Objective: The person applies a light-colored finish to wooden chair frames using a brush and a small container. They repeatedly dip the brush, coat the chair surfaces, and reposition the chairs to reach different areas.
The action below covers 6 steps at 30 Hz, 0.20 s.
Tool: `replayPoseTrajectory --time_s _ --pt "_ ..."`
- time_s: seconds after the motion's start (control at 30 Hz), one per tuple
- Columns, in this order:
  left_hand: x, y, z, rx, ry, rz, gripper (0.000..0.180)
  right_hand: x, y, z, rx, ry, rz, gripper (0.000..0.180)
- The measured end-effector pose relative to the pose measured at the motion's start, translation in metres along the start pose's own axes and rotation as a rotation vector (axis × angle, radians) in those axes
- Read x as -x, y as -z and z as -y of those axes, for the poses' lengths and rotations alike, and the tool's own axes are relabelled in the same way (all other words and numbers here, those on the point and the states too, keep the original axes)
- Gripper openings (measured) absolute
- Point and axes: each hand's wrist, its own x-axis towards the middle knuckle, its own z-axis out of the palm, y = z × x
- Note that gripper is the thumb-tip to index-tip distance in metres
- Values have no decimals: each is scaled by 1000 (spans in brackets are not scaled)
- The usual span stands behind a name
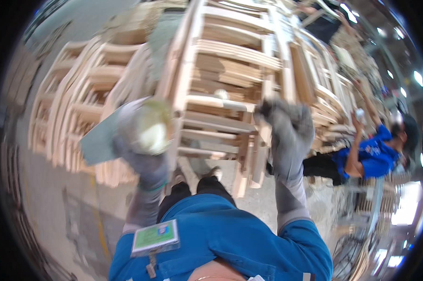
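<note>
My left hand point(143, 157), in a grey glove, is closed round a round tub point(154, 127) with a yellowish rim and something white inside. A flat grey-green sheet point(100, 139) sticks out on that hand's left side; whether the same fingers grip it is unclear. My right hand point(293, 131), also gloved, is blurred with its fingers curled in, beside the right post of a pale wooden chair frame point(223, 102). Dark patches show at its fingertips, and anything in them cannot be made out. The frame stands in front of me, stacked with more slatted wooden frames.
More wooden chair frames point(87, 110) stand in a row on the left. Others point(326, 100) lean at the right. Beyond them a co-worker in a blue shirt point(373, 152) reaches toward the frames. Grey concrete floor point(73, 196) with a yellow line lies at left.
</note>
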Motion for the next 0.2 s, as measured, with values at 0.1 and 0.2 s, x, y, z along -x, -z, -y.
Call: replayPoseTrajectory --time_s 0.1,0.2 --pt "-12 1 5 93 5 -4 88 -91 61 -3 301 145 -50 14" --pt "-16 -15 11 286 4 -5 84 -176 128 -27 803 159 -34 25"
